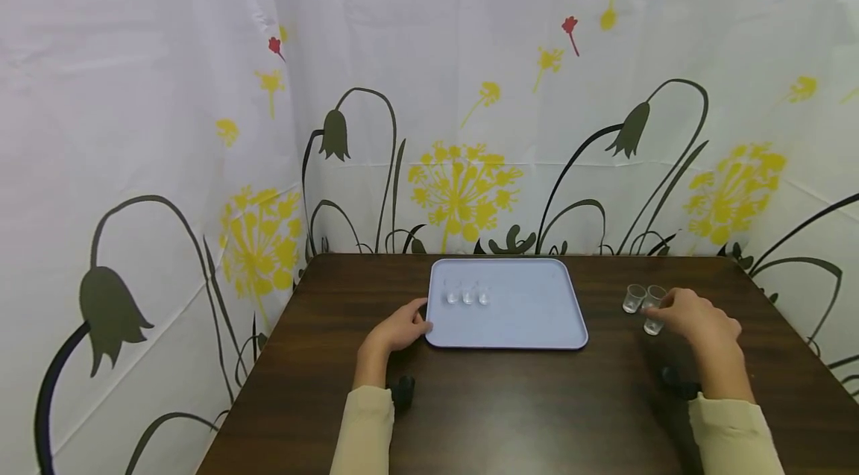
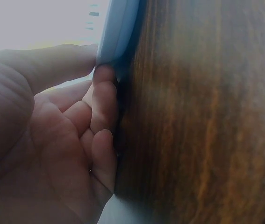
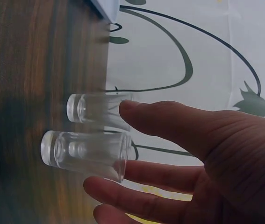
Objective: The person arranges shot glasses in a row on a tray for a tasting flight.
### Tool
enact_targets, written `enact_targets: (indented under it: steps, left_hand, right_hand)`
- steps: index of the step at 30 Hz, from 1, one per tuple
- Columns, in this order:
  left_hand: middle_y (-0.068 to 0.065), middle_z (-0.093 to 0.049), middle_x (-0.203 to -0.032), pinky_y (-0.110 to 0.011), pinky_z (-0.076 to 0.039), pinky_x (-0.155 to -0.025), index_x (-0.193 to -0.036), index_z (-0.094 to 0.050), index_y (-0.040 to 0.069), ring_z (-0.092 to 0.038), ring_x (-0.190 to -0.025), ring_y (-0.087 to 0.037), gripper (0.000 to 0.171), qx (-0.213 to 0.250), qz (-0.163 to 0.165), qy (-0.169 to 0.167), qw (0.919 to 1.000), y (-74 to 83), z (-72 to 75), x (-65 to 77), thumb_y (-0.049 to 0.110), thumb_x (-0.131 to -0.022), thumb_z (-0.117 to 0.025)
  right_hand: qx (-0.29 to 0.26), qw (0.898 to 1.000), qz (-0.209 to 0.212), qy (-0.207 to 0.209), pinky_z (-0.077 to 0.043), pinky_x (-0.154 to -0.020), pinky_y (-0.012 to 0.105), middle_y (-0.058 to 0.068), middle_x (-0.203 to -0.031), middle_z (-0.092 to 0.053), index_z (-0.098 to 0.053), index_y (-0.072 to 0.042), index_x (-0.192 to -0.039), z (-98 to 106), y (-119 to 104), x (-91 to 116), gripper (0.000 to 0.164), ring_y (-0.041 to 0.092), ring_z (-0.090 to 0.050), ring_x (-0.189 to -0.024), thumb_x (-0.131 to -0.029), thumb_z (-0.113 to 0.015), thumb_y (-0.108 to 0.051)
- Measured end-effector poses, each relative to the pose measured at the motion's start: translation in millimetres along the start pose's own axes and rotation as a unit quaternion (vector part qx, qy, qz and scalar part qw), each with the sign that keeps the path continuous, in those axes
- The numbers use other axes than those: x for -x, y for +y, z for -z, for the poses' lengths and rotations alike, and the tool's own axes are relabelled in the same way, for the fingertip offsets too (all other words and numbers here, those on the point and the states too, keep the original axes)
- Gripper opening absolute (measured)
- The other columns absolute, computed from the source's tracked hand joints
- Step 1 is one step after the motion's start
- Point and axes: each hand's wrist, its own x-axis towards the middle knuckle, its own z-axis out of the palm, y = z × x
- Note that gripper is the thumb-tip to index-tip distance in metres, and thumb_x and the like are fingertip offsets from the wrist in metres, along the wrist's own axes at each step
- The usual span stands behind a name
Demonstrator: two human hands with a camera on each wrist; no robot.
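Observation:
A pale blue tray (image 1: 523, 311) lies on the table, with three small clear glasses (image 1: 467, 296) standing in a row on its left part. My left hand (image 1: 397, 327) pinches the tray's left edge; in the left wrist view the thumb lies on the rim (image 2: 118, 32) and fingertips are under it. To the right of the tray, three more shot glasses stand in a cluster, among them a left one (image 1: 634, 298) and a front one (image 1: 653, 326). My right hand (image 1: 698, 315) is at the front one, thumb and fingers spread about the upper part of the near glass (image 3: 88, 154).
The dark wooden table (image 1: 523, 408) carries the tray and glasses. A white curtain (image 1: 443, 35) printed with flowers hangs behind its far edge and along the sides. A black wrist strap (image 1: 403, 393) shows at the left sleeve.

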Motion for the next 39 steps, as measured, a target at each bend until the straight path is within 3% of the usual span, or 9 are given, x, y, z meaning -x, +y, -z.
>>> enact_targets:
  steps: [6,14,39]
  left_hand:
    - [-0.004,-0.056,-0.086,-0.03,-0.04,-0.07,-0.163,-0.039,-0.003,-0.048,-0.073,-0.017,0.065,-0.008,0.004,0.008,0.9999,-4.0,1.1,-0.3,0.017,-0.106,-0.064]
    - [-0.004,-0.056,-0.085,-0.03,-0.04,-0.069,-0.162,-0.04,-0.002,-0.049,-0.073,-0.017,0.065,0.0,0.008,0.008,0.9999,-6.3,-0.4,-0.2,0.018,-0.105,-0.065]
    - [-0.004,-0.056,-0.085,-0.03,-0.04,-0.068,-0.163,-0.04,-0.002,-0.048,-0.073,-0.017,0.065,0.006,0.004,0.0,1.0,-3.0,-0.6,-4.4,0.017,-0.106,-0.064]
  right_hand:
    - [0.003,1.0,0.0,-0.001,-0.041,-0.09,0.074,0.037,-0.128,-0.063,-0.059,0.006,-0.137,-2.1,-5.5,-4.7,0.08,0.058,-0.06,-0.112,-0.097,-0.067,-0.062]
    - [0.005,1.0,-0.005,-0.012,-0.041,-0.089,0.073,0.036,-0.122,-0.064,-0.066,0.003,-0.123,-5.1,-4.9,-5.5,0.064,0.056,-0.06,-0.11,-0.095,-0.072,-0.054]
    - [0.003,1.0,0.006,-0.019,-0.043,-0.085,0.071,0.032,-0.123,-0.065,-0.062,0.005,-0.136,1.8,-2.2,-0.7,0.059,0.051,-0.061,-0.108,-0.101,-0.065,-0.042]
